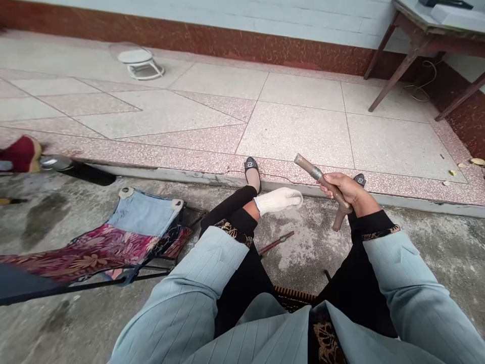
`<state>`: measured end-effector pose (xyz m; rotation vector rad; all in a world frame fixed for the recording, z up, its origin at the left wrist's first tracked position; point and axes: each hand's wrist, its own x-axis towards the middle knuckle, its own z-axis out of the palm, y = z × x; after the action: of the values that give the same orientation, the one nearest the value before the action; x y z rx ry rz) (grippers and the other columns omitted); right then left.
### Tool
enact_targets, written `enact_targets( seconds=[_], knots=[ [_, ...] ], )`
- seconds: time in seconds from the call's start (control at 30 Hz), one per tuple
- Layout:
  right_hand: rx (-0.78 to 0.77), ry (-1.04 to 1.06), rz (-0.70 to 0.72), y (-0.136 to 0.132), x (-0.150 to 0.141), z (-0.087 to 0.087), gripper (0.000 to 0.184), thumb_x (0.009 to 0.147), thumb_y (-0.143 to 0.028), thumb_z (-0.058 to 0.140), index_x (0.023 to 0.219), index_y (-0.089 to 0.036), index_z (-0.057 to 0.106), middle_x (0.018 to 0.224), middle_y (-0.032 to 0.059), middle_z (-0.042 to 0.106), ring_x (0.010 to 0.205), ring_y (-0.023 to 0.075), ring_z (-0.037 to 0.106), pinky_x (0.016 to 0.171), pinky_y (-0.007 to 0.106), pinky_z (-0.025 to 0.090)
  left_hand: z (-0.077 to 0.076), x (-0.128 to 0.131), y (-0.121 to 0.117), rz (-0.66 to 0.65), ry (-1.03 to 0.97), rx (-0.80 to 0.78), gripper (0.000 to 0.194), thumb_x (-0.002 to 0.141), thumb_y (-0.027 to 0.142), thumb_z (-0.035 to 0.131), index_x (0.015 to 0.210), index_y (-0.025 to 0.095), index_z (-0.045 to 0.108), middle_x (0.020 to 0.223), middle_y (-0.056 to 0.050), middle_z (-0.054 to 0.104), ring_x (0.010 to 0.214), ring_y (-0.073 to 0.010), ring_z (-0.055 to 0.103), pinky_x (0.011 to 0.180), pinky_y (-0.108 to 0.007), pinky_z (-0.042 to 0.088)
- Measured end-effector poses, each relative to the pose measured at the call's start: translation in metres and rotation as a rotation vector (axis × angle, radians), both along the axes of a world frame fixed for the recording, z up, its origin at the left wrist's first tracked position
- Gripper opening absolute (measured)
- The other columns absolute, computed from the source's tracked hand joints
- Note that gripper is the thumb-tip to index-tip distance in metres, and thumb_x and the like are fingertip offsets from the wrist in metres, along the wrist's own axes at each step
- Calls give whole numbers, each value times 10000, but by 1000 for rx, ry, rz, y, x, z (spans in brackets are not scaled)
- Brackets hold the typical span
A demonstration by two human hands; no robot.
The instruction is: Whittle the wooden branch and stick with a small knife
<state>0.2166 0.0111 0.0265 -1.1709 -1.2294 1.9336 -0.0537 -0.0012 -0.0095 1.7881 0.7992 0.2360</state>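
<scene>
My right hand [346, 192], bare, is wrapped round a brown stick-like handle [305, 164] with a band of wire near its upper part and a short stub branching off at the lower end. The handle is tilted, its free end pointing up and left. To the left of it, my left hand [278, 200] wears a white knitted glove. Its fingers are curled together, and whether anything is in them is hidden. Below the glove, a thin reddish stick [278, 242] with a wire-like binding lies near the concrete ground between my legs.
On my left stands a folding chair [94, 253] with patterned cloth. Beyond it are a black bottle-shaped object [85, 169] and a red shoe [22, 154]. A raised tiled step [295, 131] crosses in front, bearing a white stool [142, 63] and a wooden table [417, 35].
</scene>
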Motion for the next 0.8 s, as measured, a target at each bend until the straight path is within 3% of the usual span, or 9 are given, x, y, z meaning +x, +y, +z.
enact_targets(
  seconds=[0.07, 0.2, 0.27, 0.33, 0.47, 0.6, 0.7, 0.8],
  knots=[
    [32, -39, 165, -9, 10, 4, 494, 763, -645, 851, 804, -186, 672, 670, 18, 622, 496, 107, 482, 462, 250, 384, -4, 1, 4, 0, 33, 44, 400, 982, 549, 559, 849, 183, 651, 735, -6, 593, 616, -128, 480, 599, -252, 371],
    [84, -311, 812, -24, 11, 3, 529, 846, -722, 757, 793, -199, 692, 675, 17, 615, 559, 130, 514, 555, 284, 407, -4, 4, 8, 38, 153, 197, 228, 944, 360, 558, 799, 195, 620, 731, -8, 606, 671, -154, 506, 639, -264, 361],
    [103, -469, 967, -27, 3, -5, 540, 886, -702, 719, 692, -205, 636, 619, 27, 589, 551, 150, 509, 560, 307, 389, -1, 5, 8, 68, 153, 221, 230, 957, 354, 529, 812, 198, 616, 733, -5, 599, 672, -155, 506, 648, -267, 356],
    [133, -613, 887, -24, -5, -14, 513, 913, -635, 714, 658, -203, 606, 582, 31, 575, 532, 159, 494, 553, 313, 369, 0, 5, 6, 123, 75, 150, 264, 978, 399, 507, 851, 196, 620, 723, 3, 580, 649, -148, 495, 639, -262, 357],
    [226, -807, 495, -5, -8, -25, 403, 1001, -549, 632, 872, -167, 632, 737, 42, 620, 617, 144, 513, 575, 277, 370, -1, 5, -2, 197, -152, -39, 352, 1000, 495, 494, 880, 184, 606, 674, 27, 510, 579, -116, 421, 591, -242, 333],
    [93, -404, 108, 13, -6, -23, 455, 967, -612, 664, 877, -176, 569, 708, 6, 568, 546, 100, 453, 531, 243, 365, -7, 9, -10, 109, -129, -84, 412, 1005, 555, 529, 905, 172, 646, 723, 9, 581, 599, -109, 472, 595, -236, 360],
    [46, -118, 96, 14, -13, -20, 570, 807, -696, 810, 861, -172, 592, 674, 1, 570, 524, 94, 460, 493, 230, 362, -17, 11, -9, 72, 9, -11, 408, 1017, 531, 494, 905, 175, 659, 751, -4, 618, 630, -127, 524, 612, -248, 394],
    [57, -20, 191, 4, -19, -20, 672, 728, -785, 830, 854, -160, 618, 654, -11, 564, 509, 85, 451, 484, 227, 354, -29, 5, 1, 142, 198, 180, 402, 1030, 485, 447, 904, 176, 672, 793, -31, 665, 717, -170, 597, 689, -273, 453]
  ],
)
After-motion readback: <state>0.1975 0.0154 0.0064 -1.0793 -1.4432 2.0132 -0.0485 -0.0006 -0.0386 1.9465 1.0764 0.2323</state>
